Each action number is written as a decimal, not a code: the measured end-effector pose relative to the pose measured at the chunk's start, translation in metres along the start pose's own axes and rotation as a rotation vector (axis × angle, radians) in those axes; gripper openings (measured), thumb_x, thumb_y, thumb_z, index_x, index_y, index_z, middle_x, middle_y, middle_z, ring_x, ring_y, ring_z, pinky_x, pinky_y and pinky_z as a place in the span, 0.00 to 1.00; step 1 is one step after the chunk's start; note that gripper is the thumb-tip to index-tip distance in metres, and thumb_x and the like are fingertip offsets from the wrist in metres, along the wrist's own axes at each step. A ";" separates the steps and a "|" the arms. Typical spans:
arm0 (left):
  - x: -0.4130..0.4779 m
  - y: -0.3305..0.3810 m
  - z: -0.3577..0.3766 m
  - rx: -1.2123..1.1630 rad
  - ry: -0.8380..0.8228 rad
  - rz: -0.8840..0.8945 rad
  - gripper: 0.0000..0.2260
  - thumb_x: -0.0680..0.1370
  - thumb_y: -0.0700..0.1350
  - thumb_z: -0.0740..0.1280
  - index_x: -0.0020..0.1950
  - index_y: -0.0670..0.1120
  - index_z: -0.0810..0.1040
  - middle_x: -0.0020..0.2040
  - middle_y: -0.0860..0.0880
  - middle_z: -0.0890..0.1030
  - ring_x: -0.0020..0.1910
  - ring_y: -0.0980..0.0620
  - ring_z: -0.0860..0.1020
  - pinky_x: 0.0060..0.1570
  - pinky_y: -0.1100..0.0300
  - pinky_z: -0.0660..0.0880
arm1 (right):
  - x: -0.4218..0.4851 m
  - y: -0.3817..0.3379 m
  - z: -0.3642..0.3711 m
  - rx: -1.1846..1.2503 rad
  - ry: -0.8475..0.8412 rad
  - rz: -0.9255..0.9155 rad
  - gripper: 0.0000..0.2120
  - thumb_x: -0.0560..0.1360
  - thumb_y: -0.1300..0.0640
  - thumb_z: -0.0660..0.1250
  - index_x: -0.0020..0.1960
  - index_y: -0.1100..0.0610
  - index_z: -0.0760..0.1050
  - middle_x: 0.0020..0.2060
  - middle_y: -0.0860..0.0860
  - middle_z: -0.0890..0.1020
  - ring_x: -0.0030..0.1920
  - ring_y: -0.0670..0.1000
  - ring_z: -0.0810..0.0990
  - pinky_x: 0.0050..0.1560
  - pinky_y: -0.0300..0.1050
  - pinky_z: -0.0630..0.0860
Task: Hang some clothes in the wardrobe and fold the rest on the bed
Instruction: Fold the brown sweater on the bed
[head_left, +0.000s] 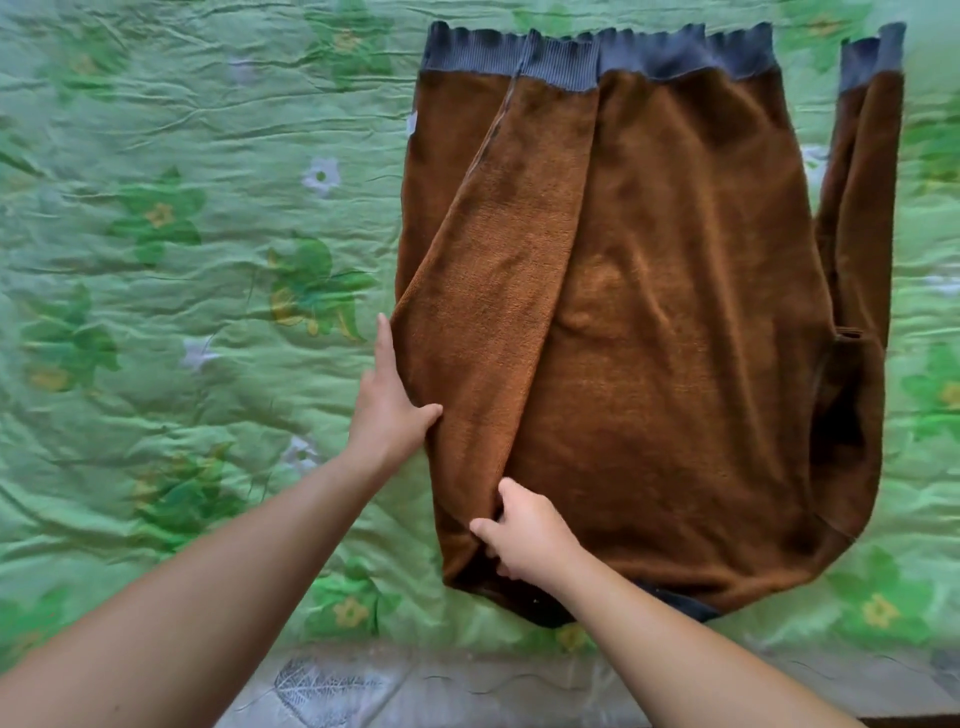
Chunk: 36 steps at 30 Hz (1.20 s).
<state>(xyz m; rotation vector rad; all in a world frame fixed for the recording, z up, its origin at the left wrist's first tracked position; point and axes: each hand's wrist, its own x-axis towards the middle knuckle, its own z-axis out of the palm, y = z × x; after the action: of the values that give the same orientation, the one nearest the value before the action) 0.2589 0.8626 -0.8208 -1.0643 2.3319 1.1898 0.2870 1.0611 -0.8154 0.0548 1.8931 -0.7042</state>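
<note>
1. Green floral bedspread (156, 260). Lies under the sweater and all round it. There is wide open room to the sweater's left and a narrow strip to its right. The bed's near edge, with a pale leaf-printed sheet (322, 686), runs just below the sweater's collar end.

2. Brown fleece sweater (675, 364). Lies flat on the bedspread with the collar end toward the person and the grey ribbed hem (649, 57) at the far end.

3. Folded-over left flap (498, 291). Lies slantwise across the sweater's body.

4. Free sleeve (857, 208). Lies along the sweater's right side, not yet folded in.

5. Left hand (387, 410). Sits at the sweater's left edge with fingers straight along the fold and the thumb resting on the fabric. It cannot be told whether any finger is tucked beneath.

6. Right hand (524, 535). Sits at the flap's near end with fingers curled, pinching a ridge of fleece.

Risks, as judged:
- The slanted flap may give a crooked fold.
- Thick fleece may spring open once released.
- Pulling toward the person could drag the collar end over the near bed edge.
</note>
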 end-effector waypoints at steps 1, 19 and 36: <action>-0.002 0.002 0.001 0.075 0.043 0.007 0.57 0.71 0.45 0.79 0.79 0.65 0.36 0.68 0.41 0.66 0.64 0.40 0.74 0.64 0.49 0.72 | 0.001 0.005 -0.004 -0.235 0.060 -0.039 0.13 0.76 0.45 0.68 0.45 0.51 0.68 0.41 0.49 0.81 0.43 0.57 0.84 0.39 0.50 0.77; -0.087 0.096 0.163 0.679 -0.032 0.678 0.31 0.79 0.54 0.66 0.80 0.51 0.63 0.80 0.40 0.57 0.80 0.40 0.55 0.77 0.41 0.57 | 0.023 0.152 -0.346 -0.301 0.974 -0.123 0.20 0.80 0.52 0.65 0.70 0.56 0.72 0.65 0.63 0.73 0.65 0.65 0.70 0.66 0.58 0.67; -0.090 0.253 0.335 0.721 -0.319 0.651 0.40 0.79 0.69 0.55 0.83 0.50 0.47 0.82 0.41 0.49 0.82 0.44 0.44 0.80 0.47 0.46 | 0.038 0.212 -0.456 1.034 0.770 0.103 0.11 0.68 0.72 0.60 0.35 0.57 0.69 0.31 0.53 0.75 0.35 0.53 0.73 0.38 0.45 0.71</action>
<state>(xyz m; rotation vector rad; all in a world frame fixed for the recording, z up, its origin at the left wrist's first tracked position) 0.1157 1.2672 -0.8308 0.1271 2.5622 0.5069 -0.0334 1.4504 -0.8236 1.2075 1.9633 -1.6849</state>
